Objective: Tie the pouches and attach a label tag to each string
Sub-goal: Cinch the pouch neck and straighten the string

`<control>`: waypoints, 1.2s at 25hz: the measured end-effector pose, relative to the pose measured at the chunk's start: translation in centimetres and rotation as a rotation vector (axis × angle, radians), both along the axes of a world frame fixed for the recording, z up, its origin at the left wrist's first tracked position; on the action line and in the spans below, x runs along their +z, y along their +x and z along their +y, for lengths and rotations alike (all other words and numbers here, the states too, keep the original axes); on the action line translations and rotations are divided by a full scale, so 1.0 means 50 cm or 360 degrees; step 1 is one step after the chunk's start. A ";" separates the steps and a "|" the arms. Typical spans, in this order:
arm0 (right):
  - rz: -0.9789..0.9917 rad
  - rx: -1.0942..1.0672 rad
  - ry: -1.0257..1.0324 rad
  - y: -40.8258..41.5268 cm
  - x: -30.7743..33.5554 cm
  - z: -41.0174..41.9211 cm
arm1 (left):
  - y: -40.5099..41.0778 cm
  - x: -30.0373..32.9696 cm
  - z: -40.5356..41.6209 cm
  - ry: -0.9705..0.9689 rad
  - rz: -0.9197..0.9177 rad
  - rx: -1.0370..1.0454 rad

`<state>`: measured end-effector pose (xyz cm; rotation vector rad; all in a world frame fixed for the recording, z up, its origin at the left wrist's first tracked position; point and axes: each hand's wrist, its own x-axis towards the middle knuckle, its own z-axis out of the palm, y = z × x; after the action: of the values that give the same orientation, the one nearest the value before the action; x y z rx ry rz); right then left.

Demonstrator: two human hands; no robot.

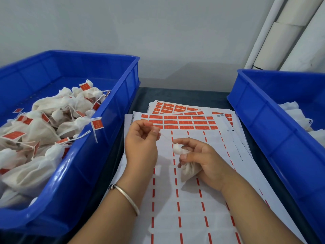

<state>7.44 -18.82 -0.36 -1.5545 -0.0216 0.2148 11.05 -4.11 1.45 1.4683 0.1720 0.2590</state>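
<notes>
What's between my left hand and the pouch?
In the head view, a thin string runs from the left hand to the pouch.

Tagged pouches (44,127) in L bin (98,138); label sheets (184,191) btwn bins; R bin (274,131).

Blue bins (105,131); red-orange labels (186,122)

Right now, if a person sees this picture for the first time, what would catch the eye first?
Probably the big blue plastic crate on the left, heaped with tied white cloth pouches bearing red label tags. Next, in the middle, the right hand grips a small white pouch while the left hand pinches its thin string, above white sheets of red stickers.
</notes>
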 end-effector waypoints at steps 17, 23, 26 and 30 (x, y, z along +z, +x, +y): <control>-0.0112 -0.0181 0.0072 -0.010 0.058 0.008 | -0.021 0.031 -0.017 -0.0071 -0.0034 -0.0340; -0.0083 -0.0344 -0.0020 -0.006 0.077 -0.001 | 0.064 0.051 0.040 0.0629 0.0095 -0.0171; -0.0089 -0.0362 -0.0074 0.012 0.090 -0.004 | 0.098 0.006 0.039 0.1797 0.0098 -0.0419; -0.0086 -0.0392 -0.0137 0.035 0.102 -0.013 | 0.114 -0.067 0.044 0.1876 0.0220 -0.0709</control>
<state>9.18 -19.48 4.75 -1.6321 0.1376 -0.0216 16.77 -1.93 -1.91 2.6370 -0.2553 -0.1575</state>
